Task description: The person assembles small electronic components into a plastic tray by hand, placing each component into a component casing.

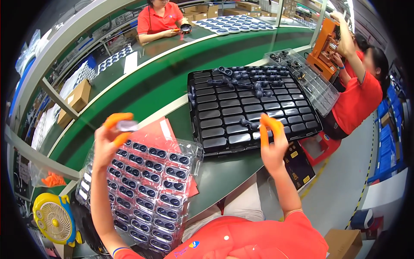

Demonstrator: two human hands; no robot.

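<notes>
My left hand (111, 140), orange covers on its fingertips, pinches a small grey oval piece (127, 125) between thumb and fingers. It is raised over the far edge of a clear plastic blister tray (183, 207), whose pockets hold rows of dark oval pieces (174, 185). My right hand (274, 144), also in orange fingertip covers, hangs above a black compartment tray (226, 149). Its thumb and forefinger tips come together beside small dark rounded parts (249, 124); whether they grip one cannot be made out. More dark rounded parts (258, 88) lie along the tray's far side.
A red sheet (161, 129) lies partly beneath the blister tray. Beyond the green bench, a person in red (160, 19) handles a round dark part. At right, another person works at an orange press (323, 54) beside a clear divided tray (317, 88). A yellow fan (55, 221) stands lower left.
</notes>
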